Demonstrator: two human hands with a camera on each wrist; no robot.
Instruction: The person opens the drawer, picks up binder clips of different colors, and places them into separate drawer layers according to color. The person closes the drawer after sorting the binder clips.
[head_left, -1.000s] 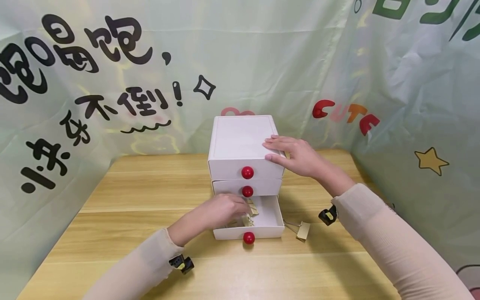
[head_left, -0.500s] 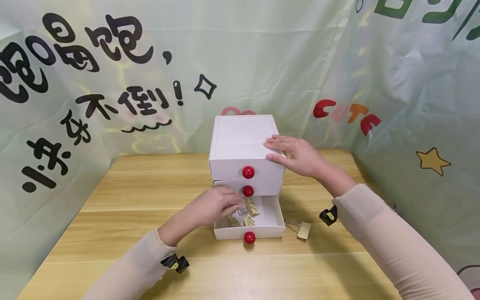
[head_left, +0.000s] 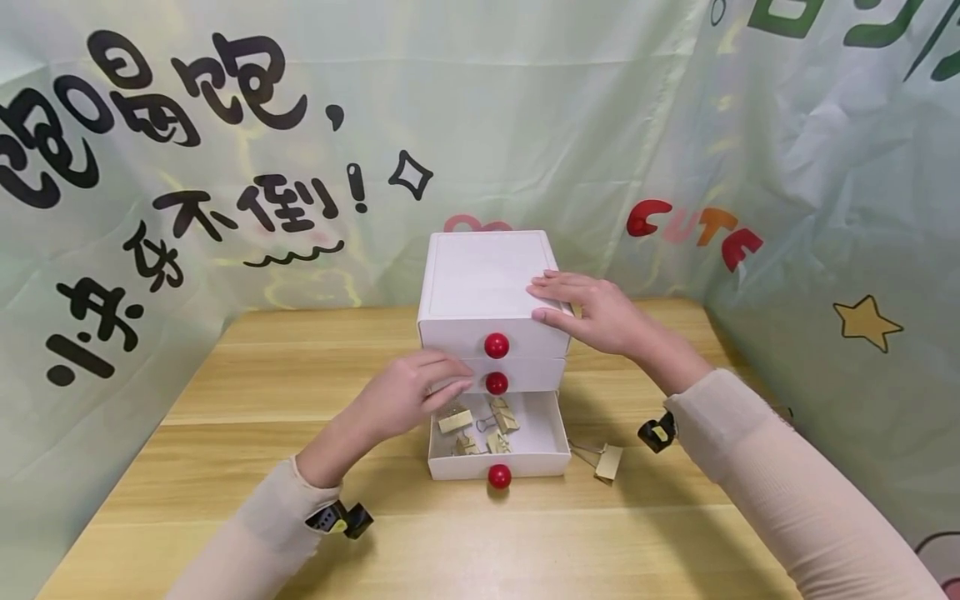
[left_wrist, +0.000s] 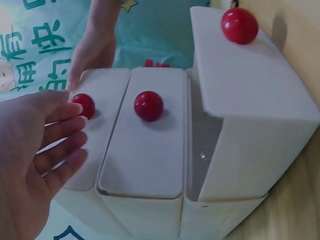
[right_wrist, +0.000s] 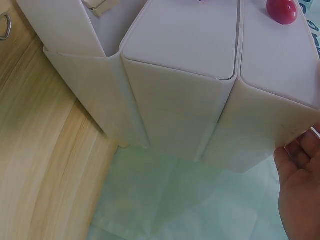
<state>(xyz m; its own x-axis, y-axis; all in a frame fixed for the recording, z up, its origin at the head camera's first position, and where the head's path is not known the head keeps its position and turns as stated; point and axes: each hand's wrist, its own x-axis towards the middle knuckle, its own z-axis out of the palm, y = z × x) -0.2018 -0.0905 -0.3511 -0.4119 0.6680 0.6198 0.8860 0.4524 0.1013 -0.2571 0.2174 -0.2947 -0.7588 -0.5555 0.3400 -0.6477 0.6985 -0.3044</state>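
A white three-drawer box [head_left: 487, 275] with red knobs stands on the table, its bottom drawer [head_left: 543, 425] pulled out. Several gold binder clips [head_left: 454, 420] lie in that drawer. My left hand [head_left: 401, 392] hovers over the drawer's left side, in front of the middle drawer [head_left: 536, 375]. In the left wrist view the left hand [left_wrist: 30, 145] holds nothing, its fingers loosely bent near the top drawer's red knob [left_wrist: 84, 106]. My right hand [head_left: 592, 312] rests on the box's top right edge, fingers laid over the top; its thumb side shows in the head view.
Another gold binder clip [head_left: 608, 462] lies on the wooden table [head_left: 300, 383], just right of the open drawer. A pale green printed cloth [head_left: 525, 125] hangs behind and beside the table. Each wrist carries a small black camera [head_left: 356, 521].
My left hand has risen out of the bottom drawer and moved up and left, uncovering a clip at the drawer's left. The right hand has stayed on the box.
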